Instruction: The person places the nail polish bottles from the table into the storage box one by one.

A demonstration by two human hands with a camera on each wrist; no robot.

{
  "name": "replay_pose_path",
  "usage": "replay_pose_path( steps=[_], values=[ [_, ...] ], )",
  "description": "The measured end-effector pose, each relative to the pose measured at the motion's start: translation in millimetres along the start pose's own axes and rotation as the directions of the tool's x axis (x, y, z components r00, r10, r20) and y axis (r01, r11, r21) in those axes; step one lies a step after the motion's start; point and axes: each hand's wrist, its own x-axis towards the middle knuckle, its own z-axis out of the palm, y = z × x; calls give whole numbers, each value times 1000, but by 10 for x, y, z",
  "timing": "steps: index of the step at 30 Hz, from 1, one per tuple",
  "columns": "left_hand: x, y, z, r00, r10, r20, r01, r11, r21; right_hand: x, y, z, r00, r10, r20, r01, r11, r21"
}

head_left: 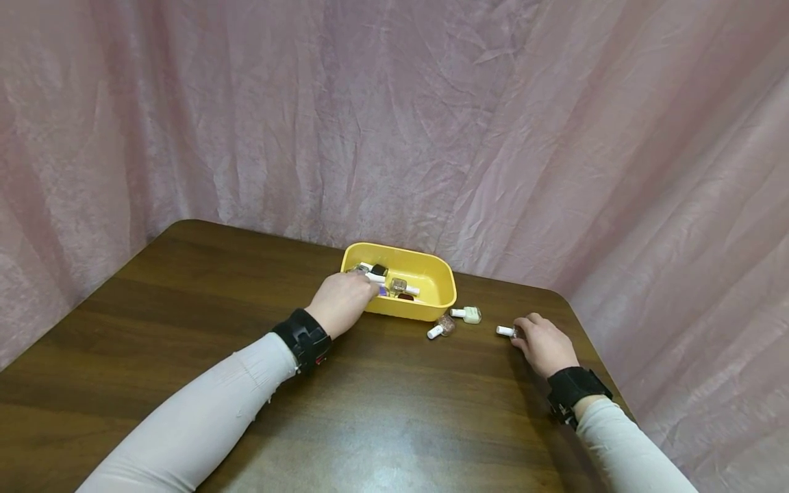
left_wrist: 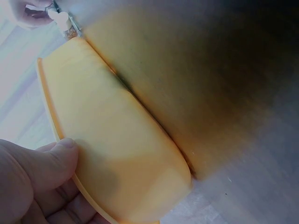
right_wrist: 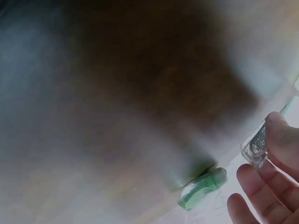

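Currently left hand [head_left: 344, 302] pinches smooth, round-cornered yellow tub [head_left: 401, 309] at rim; right hand [head_left: 545, 346] pinches clear, glittery bottle [right_wrist: 258, 143].

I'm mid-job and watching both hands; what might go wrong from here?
The right hand pinches a small glittery bottle, which might slip. In the right wrist view, a green bottle shows near its fingers and could get knocked. The left hand grips the rim of the yellow bin; a careless tug might tip it.
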Motion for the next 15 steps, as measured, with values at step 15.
replay_pose_path(
  steps=[15],
  values=[
    [-10,-2,-23,1000,0,-6,0,1000,-8,114,-225,-132,994,-53,-97,58,997,52]
  ],
)
